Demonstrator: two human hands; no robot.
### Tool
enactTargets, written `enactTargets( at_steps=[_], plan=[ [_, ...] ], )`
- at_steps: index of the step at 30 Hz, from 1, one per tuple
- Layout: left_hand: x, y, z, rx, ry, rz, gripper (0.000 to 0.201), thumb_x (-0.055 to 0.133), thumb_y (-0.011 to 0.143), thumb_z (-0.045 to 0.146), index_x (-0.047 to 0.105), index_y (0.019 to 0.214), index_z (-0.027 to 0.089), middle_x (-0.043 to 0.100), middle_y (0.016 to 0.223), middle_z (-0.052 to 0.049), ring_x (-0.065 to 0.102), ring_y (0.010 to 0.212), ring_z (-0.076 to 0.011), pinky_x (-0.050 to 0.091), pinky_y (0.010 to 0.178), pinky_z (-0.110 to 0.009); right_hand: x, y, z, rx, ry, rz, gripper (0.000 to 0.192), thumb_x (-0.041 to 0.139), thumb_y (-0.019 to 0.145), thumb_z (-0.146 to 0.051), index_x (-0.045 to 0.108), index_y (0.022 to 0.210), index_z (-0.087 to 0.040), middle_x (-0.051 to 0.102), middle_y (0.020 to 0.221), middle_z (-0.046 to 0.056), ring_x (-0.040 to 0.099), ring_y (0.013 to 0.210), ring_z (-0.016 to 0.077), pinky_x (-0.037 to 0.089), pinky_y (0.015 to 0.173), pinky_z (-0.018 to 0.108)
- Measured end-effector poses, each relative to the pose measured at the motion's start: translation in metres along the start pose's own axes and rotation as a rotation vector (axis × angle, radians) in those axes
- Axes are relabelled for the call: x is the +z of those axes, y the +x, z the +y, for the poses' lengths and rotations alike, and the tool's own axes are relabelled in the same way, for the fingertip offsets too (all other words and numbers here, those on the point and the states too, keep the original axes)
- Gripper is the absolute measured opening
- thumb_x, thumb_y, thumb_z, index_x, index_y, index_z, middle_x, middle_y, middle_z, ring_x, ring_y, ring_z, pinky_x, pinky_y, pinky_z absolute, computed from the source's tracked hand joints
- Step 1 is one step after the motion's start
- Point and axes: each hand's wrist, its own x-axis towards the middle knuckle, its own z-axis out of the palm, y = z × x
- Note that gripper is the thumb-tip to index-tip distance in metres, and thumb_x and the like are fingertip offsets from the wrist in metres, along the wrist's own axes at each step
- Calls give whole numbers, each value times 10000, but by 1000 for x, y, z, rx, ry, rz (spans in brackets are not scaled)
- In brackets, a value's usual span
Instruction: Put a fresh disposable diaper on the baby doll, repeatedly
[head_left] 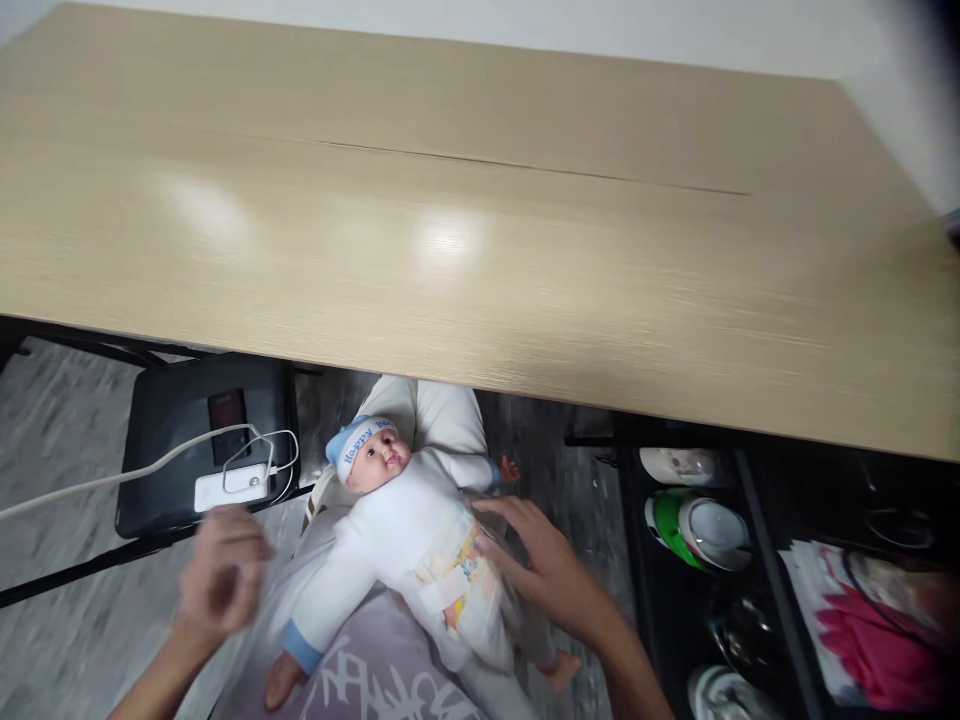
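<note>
Wood-grain worktop (pixel 525 270) stretches beyond the doll (pixel 420 545) lying across the person's lap (pixel 451 415). The right hand (pixel 534 550) spreads open beside its diaper (pixel 466 575); whether the blurred left hand (pixel 225 570) is closed cannot be told. Likely light and soft-bodied, the doll should hold best round its torso (pixel 409 510).

This is an indoor room, a furnished living or working space; whether it is a home or an office cannot be told. A broad, pale wood-look table (pixel 525 260) spans the upper frame, backed by a plain white wall (pixel 600 25). Streaked grey flooring (pixel 67 440) shows at lower left, where a black seat (pixel 169 405) carries a white device (pixel 225 488) with a cable (pixel 142 472). At lower right, dark shelving (pixel 778 590) holds household-looking goods, among them a green-and-white round item (pixel 665 525) and something bright pink (pixel 874 645).
</note>
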Motion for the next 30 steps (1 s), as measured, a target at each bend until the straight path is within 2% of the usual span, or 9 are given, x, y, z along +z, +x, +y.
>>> enactTargets(
  at_steps=[1,3,8,14,17,20,23,27,30],
  plan=[
    [9,0,23,288,-82,-188,273,609,945,472,713,1191,529,726,905,-47,701,917,-395,597,872,-680,2,-2,1,4,10,-23,352,694,1082,-511,770,1367,-319,786,1368,112,716,1292,346,577,1127,520],
    [28,10,69,584,-117,-452,580,691,990,319,606,1532,506,817,1224,-56,738,1134,-358,604,1001,-623,7,-2,1,13,36,-34,323,676,1092,-495,778,1330,-303,793,1336,110,733,1261,330,588,1096,493],
    [73,41,136,750,-120,-738,637,650,1124,417,431,1716,334,708,1573,-113,658,1372,-336,519,1157,-573,10,5,10,-9,59,22,273,644,1106,-478,818,1129,-269,832,1137,90,771,1099,297,591,1001,442],
    [90,39,142,674,-103,-759,536,703,1094,453,560,1603,362,735,1429,-114,664,1224,-343,530,1040,-541,4,17,50,9,3,237,299,662,1071,-501,826,1080,-251,854,1040,93,800,975,305,615,913,444],
    [90,41,147,644,-75,-756,485,701,1092,444,588,1554,352,721,1343,-122,640,1185,-347,529,999,-537,1,20,51,-38,-89,313,281,656,1071,-468,819,1162,-258,851,1146,116,790,1105,345,604,1036,527],
    [90,47,153,671,-54,-746,254,666,1116,416,662,1343,302,708,1305,-124,615,1147,-333,516,965,-524,6,19,23,-221,-84,206,311,631,1113,-401,778,1362,-285,762,1441,121,685,1401,325,518,1239,534],
    [83,51,155,656,-90,-738,95,634,1142,363,655,1181,280,711,1271,-110,603,1174,-310,512,996,-499,19,19,-12,-371,-39,-28,383,603,1130,-303,708,1498,-296,676,1569,113,636,1466,278,513,1253,469],
    [56,47,153,633,-174,-809,73,641,1148,369,664,1154,300,741,1150,-59,639,1127,-271,522,1006,-447,20,12,-34,-381,-65,-31,242,590,1135,-311,808,1232,-266,791,1209,96,714,1160,274,563,1051,429],
    [30,36,142,618,-201,-905,56,702,1111,363,695,1108,308,748,1025,-30,681,1025,-244,544,914,-395,-2,-16,-28,-228,-25,-82,438,531,1171,-487,818,940,-250,753,836,34,666,796,219,519,804,355]
  ],
)
